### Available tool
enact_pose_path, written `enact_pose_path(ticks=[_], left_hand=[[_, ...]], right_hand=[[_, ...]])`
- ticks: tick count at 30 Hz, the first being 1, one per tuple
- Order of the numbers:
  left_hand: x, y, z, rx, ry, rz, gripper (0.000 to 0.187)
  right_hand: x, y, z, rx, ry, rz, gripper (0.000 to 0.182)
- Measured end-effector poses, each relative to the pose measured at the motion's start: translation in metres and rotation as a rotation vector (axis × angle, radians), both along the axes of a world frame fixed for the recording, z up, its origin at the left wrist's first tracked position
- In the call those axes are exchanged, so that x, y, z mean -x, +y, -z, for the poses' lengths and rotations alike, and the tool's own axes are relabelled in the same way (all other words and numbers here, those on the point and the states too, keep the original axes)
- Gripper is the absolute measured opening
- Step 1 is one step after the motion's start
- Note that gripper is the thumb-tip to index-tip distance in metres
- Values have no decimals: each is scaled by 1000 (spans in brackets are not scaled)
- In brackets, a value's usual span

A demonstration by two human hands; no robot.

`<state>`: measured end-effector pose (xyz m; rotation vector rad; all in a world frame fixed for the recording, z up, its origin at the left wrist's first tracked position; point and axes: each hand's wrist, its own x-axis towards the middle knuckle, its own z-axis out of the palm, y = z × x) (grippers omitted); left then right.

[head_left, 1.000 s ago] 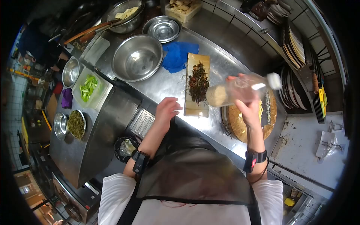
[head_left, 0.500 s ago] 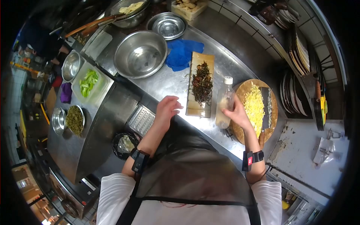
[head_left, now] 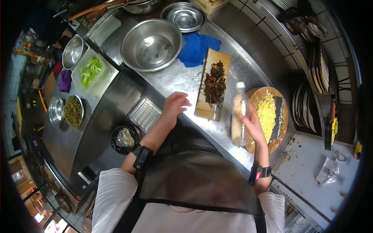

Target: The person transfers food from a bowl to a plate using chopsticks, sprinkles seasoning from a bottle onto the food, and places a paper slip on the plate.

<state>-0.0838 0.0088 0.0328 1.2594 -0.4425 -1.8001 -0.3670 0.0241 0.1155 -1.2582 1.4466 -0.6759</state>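
My right hand (head_left: 253,123) is wrapped round a clear plastic bottle (head_left: 237,130) with a white cap and pale contents inside. To its right lies a round wooden chopping board (head_left: 257,94) with chopped yellow pieces (head_left: 267,112) and a knife (head_left: 277,116) whose blade rests on the board. My left hand (head_left: 175,105) is held above the counter's front edge, holding nothing, with its fingers apart and slightly curled. Between the hands, a long rectangular plate (head_left: 210,112) carries a heap of dark, stringy food (head_left: 215,83).
Behind the plate are a blue cloth (head_left: 198,48), a large steel bowl (head_left: 151,46) and smaller nested bowls (head_left: 186,18). Left stand a tub of green vegetables (head_left: 91,72) and a bowl of greenish shreds (head_left: 73,112). Stacked plates (head_left: 305,106) fill the right-hand shelf. A bin (head_left: 123,139) stands below.
The bottle in my right hand has moved slightly, and its contents look more spread through it. My left hand stays open near the counter's edge. The view has shifted a little.
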Motion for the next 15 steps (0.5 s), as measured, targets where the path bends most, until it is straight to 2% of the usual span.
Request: enact_pose_path(ticks=[1, 3, 4, 6, 7, 8, 11, 12, 13, 15], left_hand=[[0, 0, 0, -4, 1, 4, 14], [3, -5, -2, -12, 6, 26, 13], [2, -12, -2, -9, 4, 17, 13], [4, -10, -3, 6, -7, 41, 13], [4, -12, -3, 7, -11, 47, 13], [6, -16, -4, -6, -1, 55, 13], [8, -23, -3, 7, 20, 62, 13], [9, -25, -4, 49, 26, 69, 13], [11, -29, -5, 58, 27, 74, 13], [12, -33, -4, -27, 11, 96, 13]], right_hand=[[7, 2, 10, -4, 1, 4, 63], [19, 2, 24, -109, 220, -274, 60], [10, 2, 9, -20, 141, -191, 59], [-1, 4, -15, -68, 99, -140, 59], [-4, 2, -19, -90, 60, -77, 58], [-2, 5, -15, 54, 115, -68, 57], [-7, -1, -24, 65, 15, 49, 56], [-3, -8, -18, -64, 217, -42, 57], [-4, -5, -18, -55, 218, -37, 57], [-12, -3, -18, 138, 48, 38, 55]])
